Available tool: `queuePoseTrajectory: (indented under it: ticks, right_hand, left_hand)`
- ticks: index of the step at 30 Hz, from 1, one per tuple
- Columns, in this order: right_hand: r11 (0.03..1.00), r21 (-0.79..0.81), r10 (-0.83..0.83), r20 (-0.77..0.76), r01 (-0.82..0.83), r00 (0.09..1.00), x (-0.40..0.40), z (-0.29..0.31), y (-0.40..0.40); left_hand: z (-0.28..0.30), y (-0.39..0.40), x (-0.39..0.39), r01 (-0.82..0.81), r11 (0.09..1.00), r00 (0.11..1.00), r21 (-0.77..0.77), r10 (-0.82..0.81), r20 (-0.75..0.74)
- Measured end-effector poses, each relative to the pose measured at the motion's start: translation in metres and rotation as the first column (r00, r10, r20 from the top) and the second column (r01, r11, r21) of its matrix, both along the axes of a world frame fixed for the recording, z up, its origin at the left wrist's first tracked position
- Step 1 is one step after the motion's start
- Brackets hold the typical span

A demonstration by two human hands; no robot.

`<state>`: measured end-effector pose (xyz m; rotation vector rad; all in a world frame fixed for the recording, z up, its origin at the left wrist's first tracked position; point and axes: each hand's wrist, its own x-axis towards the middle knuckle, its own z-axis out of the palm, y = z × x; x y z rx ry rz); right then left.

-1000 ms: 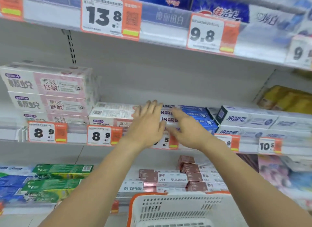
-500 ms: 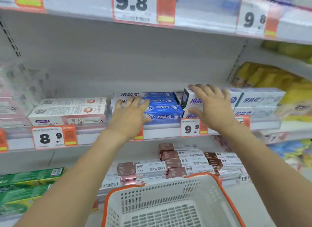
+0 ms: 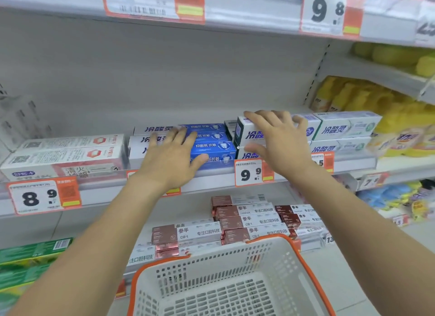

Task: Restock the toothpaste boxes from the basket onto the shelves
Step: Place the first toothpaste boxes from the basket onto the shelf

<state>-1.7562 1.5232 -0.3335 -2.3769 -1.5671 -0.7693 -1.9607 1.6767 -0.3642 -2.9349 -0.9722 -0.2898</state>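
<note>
On the middle shelf (image 3: 211, 179), mid-frame, the left hand (image 3: 169, 158) lies flat on a stack of blue-and-white toothpaste boxes (image 3: 211, 148). Just right of it, the right hand (image 3: 280, 141) rests on a stack of white toothpaste boxes (image 3: 251, 134). Left of both stacks lie white-and-red cartons (image 3: 66, 155). At the lower centre of the frame, before the shelves, stands the white perforated plastic basket with orange rim (image 3: 235, 290).

Both forearms were bare from the lower frame edges up to the wrists, with no sleeve showing. The left hand (image 3: 170, 159) and the right hand (image 3: 280, 141) wore no gloves, rings, watch or bracelet. The fingers (image 3: 256, 118) had short, plain nails.
</note>
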Motion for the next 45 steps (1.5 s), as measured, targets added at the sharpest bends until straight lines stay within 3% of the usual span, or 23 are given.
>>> queuePoseTrajectory:
  ticks: [4,7,9,11,14,16,19,26,45]
  right_hand:
    - [0.999,0.045,0.03,-0.005,-0.029,1.0,0.002,-0.001,0.0]
    - [0.998,0.04,0.053,0.024,-0.054,0.998,0.006,0.001,0.0]
    - [0.99,0.125,0.072,0.009,-0.072,0.997,0.013,0.005,-0.012]
    - [0.977,0.203,0.07,-0.019,-0.065,0.997,0.032,0.011,-0.034]
    - [0.981,0.189,-0.018,-0.081,0.033,0.997,0.088,0.021,-0.073]
    - [0.991,0.065,-0.098,-0.209,0.114,0.973,0.127,0.023,-0.093]
    - [0.994,-0.078,-0.1,-0.315,0.079,0.944,0.159,0.015,-0.104]
    - [0.989,0.119,-0.053,-0.288,0.09,0.956,0.161,-0.001,-0.098]
    - [0.989,0.104,-0.07,-0.325,0.109,0.943,0.153,-0.001,-0.098]
  left_hand:
    - [0.004,-0.011,0.01,-0.022,0.999,1.0,-0.038,0.022,0.005]
    - [0.015,-0.036,0.035,0.095,0.989,0.958,-0.109,-0.061,0.281]
    - [0.025,-0.047,0.057,0.199,0.964,0.889,-0.176,-0.102,0.447]
    - [0.032,-0.053,0.078,0.283,0.922,0.855,-0.262,-0.119,0.506]
    - [0.031,-0.059,0.099,0.292,0.89,0.878,-0.35,-0.104,0.468]
    - [0.026,-0.063,0.105,0.249,0.908,0.879,-0.337,-0.066,0.472]
    - [0.023,-0.064,0.108,0.194,0.928,0.875,-0.319,-0.017,0.484]
    - [0.023,-0.061,0.107,0.183,0.927,0.871,-0.329,0.003,0.491]
    - [0.027,-0.067,0.106,0.138,0.946,0.858,-0.294,0.034,0.512]
